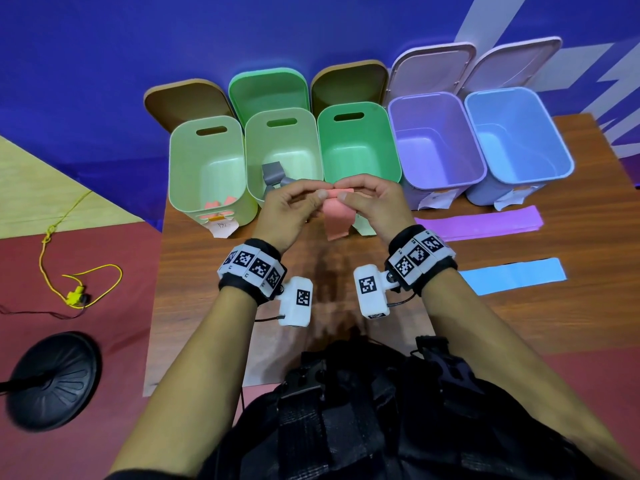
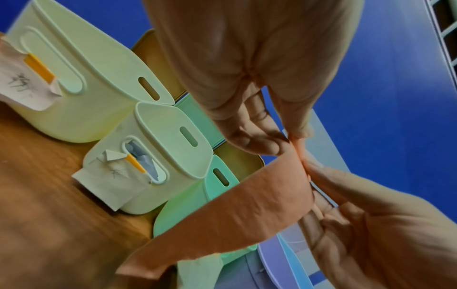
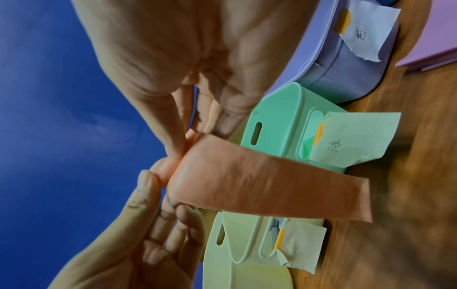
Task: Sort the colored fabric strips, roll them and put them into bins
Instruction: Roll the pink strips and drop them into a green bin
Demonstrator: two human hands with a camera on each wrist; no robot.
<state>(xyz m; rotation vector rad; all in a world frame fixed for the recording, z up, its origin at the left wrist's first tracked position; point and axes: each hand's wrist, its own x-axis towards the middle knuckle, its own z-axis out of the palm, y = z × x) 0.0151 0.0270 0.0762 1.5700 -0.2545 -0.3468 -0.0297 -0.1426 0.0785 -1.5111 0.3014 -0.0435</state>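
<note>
A pink fabric strip (image 1: 337, 216) hangs in the air in front of the bins, its top edge pinched by both hands. My left hand (image 1: 294, 206) holds the left end of that edge between thumb and fingers; my right hand (image 1: 370, 199) pinches the right end. The wrist views show the pink strip (image 2: 247, 211) (image 3: 267, 185) drooping toward the table with its top edge pinched. A purple strip (image 1: 478, 225) and a blue strip (image 1: 512, 275) lie flat on the table (image 1: 214, 299) at the right. Pink rolls (image 1: 218, 204) sit in the leftmost bin, grey rolls (image 1: 273, 174) in the second.
A row of open bins stands along the table's far edge: pale green (image 1: 207, 168), pale green (image 1: 280, 147), green (image 1: 356, 143), purple (image 1: 433, 136), blue (image 1: 516, 129), each with a paper label. Lids lean on the blue wall behind. A black round base (image 1: 52, 379) and yellow cord (image 1: 79, 282) lie on the floor at left.
</note>
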